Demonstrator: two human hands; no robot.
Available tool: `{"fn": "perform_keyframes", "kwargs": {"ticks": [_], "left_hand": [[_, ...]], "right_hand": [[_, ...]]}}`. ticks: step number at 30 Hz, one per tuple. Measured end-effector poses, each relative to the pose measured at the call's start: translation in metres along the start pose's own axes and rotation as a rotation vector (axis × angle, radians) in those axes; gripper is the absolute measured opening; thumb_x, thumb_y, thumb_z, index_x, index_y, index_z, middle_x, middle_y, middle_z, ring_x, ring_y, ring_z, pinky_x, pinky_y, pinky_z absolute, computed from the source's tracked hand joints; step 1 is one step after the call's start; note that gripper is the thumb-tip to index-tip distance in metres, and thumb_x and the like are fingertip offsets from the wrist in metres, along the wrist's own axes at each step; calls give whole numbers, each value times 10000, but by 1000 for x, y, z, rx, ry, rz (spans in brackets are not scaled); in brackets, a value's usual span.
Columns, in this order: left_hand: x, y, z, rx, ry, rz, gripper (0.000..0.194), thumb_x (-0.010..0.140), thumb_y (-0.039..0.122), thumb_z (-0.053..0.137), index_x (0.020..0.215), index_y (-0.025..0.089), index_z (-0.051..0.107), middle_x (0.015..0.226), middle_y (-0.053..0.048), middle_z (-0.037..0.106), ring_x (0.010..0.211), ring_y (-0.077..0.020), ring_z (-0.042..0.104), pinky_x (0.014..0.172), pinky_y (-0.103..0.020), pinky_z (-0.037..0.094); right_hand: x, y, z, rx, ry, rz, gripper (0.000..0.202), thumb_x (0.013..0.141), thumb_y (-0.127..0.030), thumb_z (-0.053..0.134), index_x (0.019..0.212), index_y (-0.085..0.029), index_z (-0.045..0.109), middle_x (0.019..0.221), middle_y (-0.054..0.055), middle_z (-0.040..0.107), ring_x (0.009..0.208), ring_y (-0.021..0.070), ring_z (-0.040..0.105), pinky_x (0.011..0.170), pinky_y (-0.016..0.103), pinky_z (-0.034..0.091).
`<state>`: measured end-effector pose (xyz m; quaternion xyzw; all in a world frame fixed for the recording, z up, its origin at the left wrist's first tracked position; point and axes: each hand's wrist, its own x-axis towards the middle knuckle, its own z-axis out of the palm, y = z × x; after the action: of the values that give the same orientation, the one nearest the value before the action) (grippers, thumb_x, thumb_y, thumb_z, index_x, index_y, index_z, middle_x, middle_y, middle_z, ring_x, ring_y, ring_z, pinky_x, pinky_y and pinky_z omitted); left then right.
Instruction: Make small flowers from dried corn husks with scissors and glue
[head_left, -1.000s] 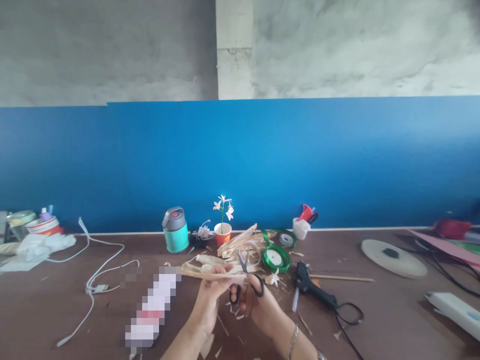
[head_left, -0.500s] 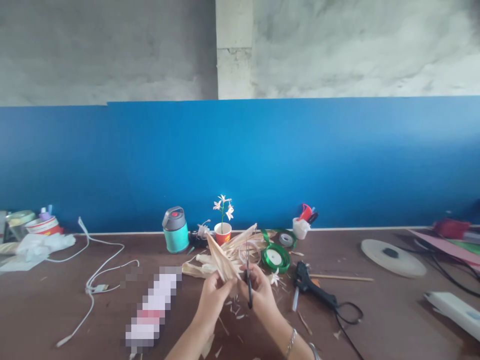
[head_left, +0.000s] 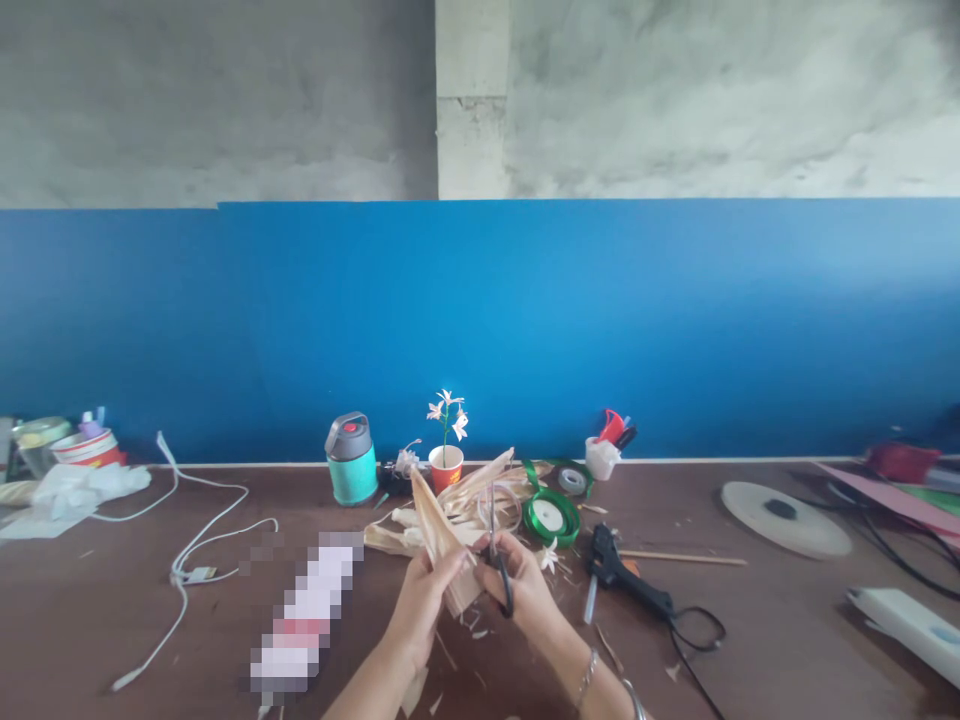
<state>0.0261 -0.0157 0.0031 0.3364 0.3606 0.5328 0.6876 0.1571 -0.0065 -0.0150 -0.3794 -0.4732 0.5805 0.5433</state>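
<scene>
At the lower middle of the frame, the left hand (head_left: 420, 592) has its grip pinched on a folded piece of dry husk (head_left: 435, 515), raised above the surface (head_left: 787, 650) with its pointed end up and to the left. Just beside it, the right hand (head_left: 525, 582) has its grip curled round the scissors (head_left: 493, 540), blades upward; whether its fingertips also touch the husk I cannot tell.

Below the hands, pale scraps (head_left: 478, 634) lie scattered, so some trimming looks done. The held piece is broad, with no petal shapes visible, and its shaping seems at an early stage. Behind it spreads a pile of husk (head_left: 390, 540), apparently uncut. Right of centre, near the green ribbon roll (head_left: 574, 522), one white flower (head_left: 550, 556) lies loose, apart from the white blooms (head_left: 459, 425) on the stem upright in the red-and-white cup (head_left: 448, 465). Farther right rests a black glue gun (head_left: 637, 582), not in either hand.
</scene>
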Motion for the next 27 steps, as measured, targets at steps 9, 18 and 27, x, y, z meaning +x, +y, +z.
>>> {"fn": "perform_keyframes", "kwargs": {"ticks": [9, 18, 27], "left_hand": [[3, -2, -2, 217, 92, 84, 381, 567, 329, 814, 840, 77, 731, 746, -126, 744, 696, -272, 695, 632, -302, 521], [4, -5, -3, 61, 28, -58, 475, 540, 349, 817, 916, 85, 696, 693, -126, 737, 636, -309, 701, 615, -392, 547], [11, -15, -10, 110, 71, -8, 423, 559, 274, 788, 917, 66, 703, 733, -134, 742, 706, -306, 705, 700, -389, 541]], "right_hand": [[0, 11, 2, -24, -27, -57, 411, 534, -293, 825, 804, -181, 536, 553, -73, 499, 466, 57, 392, 431, 171, 324], [-1, -5, -8, -43, -27, 97, 438, 540, -371, 797, 837, -175, 542, 486, -96, 473, 372, 48, 371, 344, 161, 335], [1, 5, 0, -34, -63, 45, 436, 511, -295, 827, 792, -167, 519, 491, -102, 462, 372, 18, 305, 360, 153, 235]]}}
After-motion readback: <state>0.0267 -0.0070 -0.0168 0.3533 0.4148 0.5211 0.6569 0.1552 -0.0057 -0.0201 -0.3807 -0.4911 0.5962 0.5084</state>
